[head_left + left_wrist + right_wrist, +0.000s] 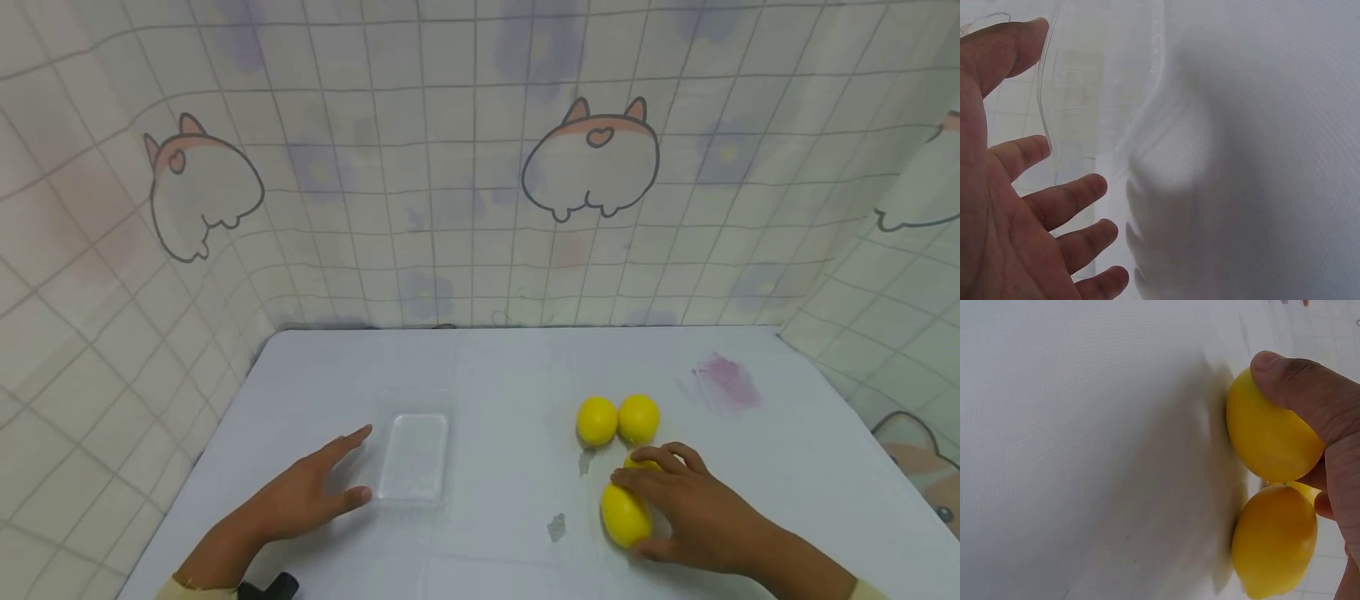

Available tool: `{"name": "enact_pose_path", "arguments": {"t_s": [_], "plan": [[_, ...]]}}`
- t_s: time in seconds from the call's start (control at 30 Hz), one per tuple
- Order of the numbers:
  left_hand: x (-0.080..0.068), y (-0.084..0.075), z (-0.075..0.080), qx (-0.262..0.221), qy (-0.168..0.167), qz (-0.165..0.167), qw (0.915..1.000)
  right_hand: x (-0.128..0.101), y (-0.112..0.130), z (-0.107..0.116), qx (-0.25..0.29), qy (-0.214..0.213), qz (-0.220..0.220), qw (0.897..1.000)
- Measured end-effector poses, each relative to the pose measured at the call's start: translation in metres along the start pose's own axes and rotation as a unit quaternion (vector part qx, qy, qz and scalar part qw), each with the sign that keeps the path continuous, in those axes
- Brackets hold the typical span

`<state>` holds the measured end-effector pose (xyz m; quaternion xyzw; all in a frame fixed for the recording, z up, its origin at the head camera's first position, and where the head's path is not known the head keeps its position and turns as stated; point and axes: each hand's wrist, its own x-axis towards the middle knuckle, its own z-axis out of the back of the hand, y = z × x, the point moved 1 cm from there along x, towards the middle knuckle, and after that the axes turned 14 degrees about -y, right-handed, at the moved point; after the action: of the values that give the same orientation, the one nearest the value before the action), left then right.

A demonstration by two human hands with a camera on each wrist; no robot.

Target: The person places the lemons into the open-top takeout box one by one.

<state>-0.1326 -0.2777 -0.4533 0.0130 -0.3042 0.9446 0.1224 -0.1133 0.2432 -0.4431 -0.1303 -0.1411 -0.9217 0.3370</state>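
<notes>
My right hand (701,521) holds the nearest yellow lemon (625,517), its thumb pressed on the lemon's near side and its fingers curled over the far side. A second lemon (643,461) peeks out under those fingers. In the right wrist view the thumb lies across the held lemon (1275,431), and another lemon (1275,540) sits close beside it. My left hand (307,492) is spread, with fingers apart, at the left side of a clear plastic box (414,458). In the left wrist view, thumb and fingertips are right at the box's transparent edge (1041,94).
Two more lemons, one left (597,421) and one right (639,418), lie side by side beyond the right hand. The white table (510,375) bears a pink stain (726,382) and small grey patches. A patterned curtain (480,275) stands behind and at both sides.
</notes>
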Motion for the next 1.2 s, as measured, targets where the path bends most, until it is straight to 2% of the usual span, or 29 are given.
{"name": "enact_pose_path", "arguments": {"t_s": [0.13,0.4,0.53,0.7,0.97,1.2], "plan": [[0.001,0.001,-0.001,0.004,0.004,0.000,1.0000,0.004,0.001,0.000,0.013,0.001,0.008,1.000],[0.004,-0.003,0.000,0.014,0.011,0.021,0.9996,0.010,0.001,-0.006,0.001,-0.058,0.068,0.996],[0.004,-0.002,-0.001,0.014,0.012,0.020,0.9996,0.014,0.002,-0.007,0.007,-0.057,0.077,0.995],[0.005,0.000,-0.003,0.010,0.013,0.023,0.9996,0.016,0.005,-0.007,0.008,-0.041,0.076,0.996],[0.003,-0.001,-0.003,0.005,0.013,0.018,0.9997,0.021,0.004,-0.011,0.010,-0.040,0.074,0.996],[0.005,-0.002,-0.003,0.010,0.011,0.022,0.9997,0.039,0.007,-0.007,0.038,-0.038,0.031,0.998]]}}
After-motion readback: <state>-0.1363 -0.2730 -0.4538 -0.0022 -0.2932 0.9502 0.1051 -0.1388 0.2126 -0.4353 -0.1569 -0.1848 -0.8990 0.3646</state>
